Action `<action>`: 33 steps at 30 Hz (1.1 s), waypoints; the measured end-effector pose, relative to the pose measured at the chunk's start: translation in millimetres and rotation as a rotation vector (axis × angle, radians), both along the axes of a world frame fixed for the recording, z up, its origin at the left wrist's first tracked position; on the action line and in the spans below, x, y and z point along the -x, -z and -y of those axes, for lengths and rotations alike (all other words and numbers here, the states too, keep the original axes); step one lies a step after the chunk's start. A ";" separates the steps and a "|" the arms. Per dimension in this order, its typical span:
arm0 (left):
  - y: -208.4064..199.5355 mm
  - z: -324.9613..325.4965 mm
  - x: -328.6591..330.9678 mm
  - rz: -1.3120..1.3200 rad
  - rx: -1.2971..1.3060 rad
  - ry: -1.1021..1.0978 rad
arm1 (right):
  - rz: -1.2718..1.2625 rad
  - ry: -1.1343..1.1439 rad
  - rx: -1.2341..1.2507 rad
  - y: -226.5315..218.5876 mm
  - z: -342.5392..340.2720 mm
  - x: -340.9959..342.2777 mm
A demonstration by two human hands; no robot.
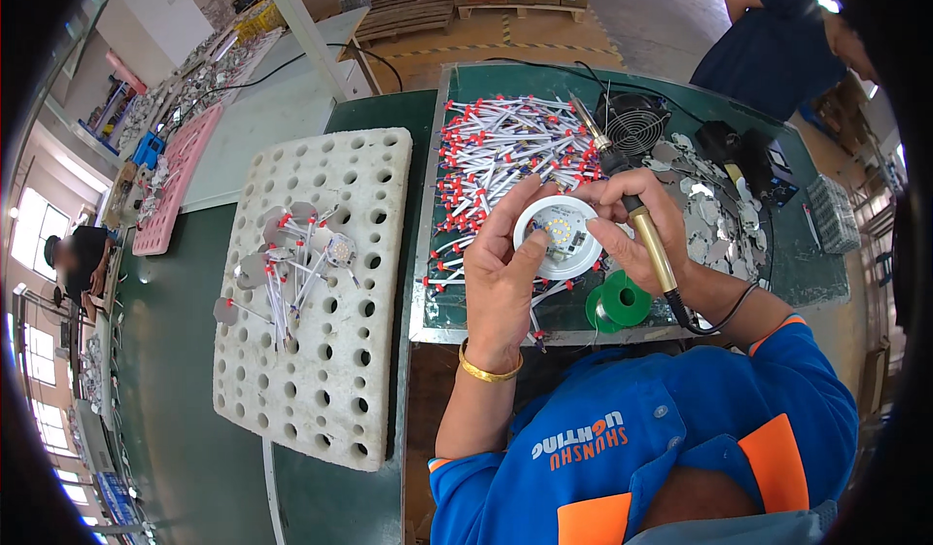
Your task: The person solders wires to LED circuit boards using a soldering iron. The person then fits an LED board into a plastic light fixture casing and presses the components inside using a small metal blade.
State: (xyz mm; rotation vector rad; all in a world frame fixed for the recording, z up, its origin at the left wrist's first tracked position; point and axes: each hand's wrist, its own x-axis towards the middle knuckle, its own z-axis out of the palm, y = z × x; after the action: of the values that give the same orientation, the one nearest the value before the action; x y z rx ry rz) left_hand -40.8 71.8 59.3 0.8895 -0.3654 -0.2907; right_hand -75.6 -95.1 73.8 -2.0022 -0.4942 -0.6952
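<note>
A round white LED lamp housing [566,238] with a board of small yellow LEDs inside is held up over the bench's front part. My left hand [498,283] grips its left side, the thumb pressing in on the board. With its thumb and fingertips, my right hand [667,207] touches the housing's right rim. That same hand also holds a soldering iron [649,250] with a brass-coloured handle, its tip pointing away, off the housing. Beyond the hands lies a big heap of white sleeved leads [496,152] with red ends. A green solder spool [619,302] stands close below the housing.
Left of the bench, a white foam tray [335,370] full of holes carries several leads and grey discs. Flat metal pieces [714,222] are piled right, near a black fan [637,122] and a dark box [770,171]. A person [773,45] stands beyond the bench.
</note>
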 end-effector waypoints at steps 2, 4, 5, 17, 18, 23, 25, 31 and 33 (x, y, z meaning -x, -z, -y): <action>-1.5 0.7 1.1 0.011 -0.022 -0.012 | -0.019 -0.021 -0.060 3.4 0.7 -0.9; -1.0 1.1 1.3 0.023 -0.046 -0.024 | -0.020 -0.018 -0.056 3.5 1.5 -0.5; 0.4 1.1 0.9 0.046 -0.059 -0.022 | -0.021 -0.017 -0.052 3.6 1.8 -0.4; 4.6 7.3 3.2 0.061 -0.086 -0.007 | -0.028 -0.042 -0.119 7.5 7.7 0.8; 4.0 8.1 4.6 0.048 -0.081 -0.026 | -0.026 -0.038 -0.127 7.4 7.2 0.9; 13.0 7.8 10.1 0.152 -0.238 -0.165 | -0.008 -0.057 -0.062 0.0 6.6 -1.3; 9.3 9.6 16.3 0.241 -0.361 -0.353 | -0.013 -0.053 -0.076 -6.5 5.3 -0.9; 15.9 9.6 17.0 0.372 -0.559 -0.594 | -0.004 -0.079 -0.039 -17.1 -0.6 -1.6; 14.2 9.2 16.3 0.383 -0.632 -0.601 | -0.020 -0.087 -0.063 -17.5 -0.8 -2.1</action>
State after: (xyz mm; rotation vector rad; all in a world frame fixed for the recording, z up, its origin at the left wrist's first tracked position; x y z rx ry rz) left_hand -57.1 62.6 45.0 1.6350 -0.3429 0.3513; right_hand -73.6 -94.3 91.3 -1.9151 -0.5381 -0.6295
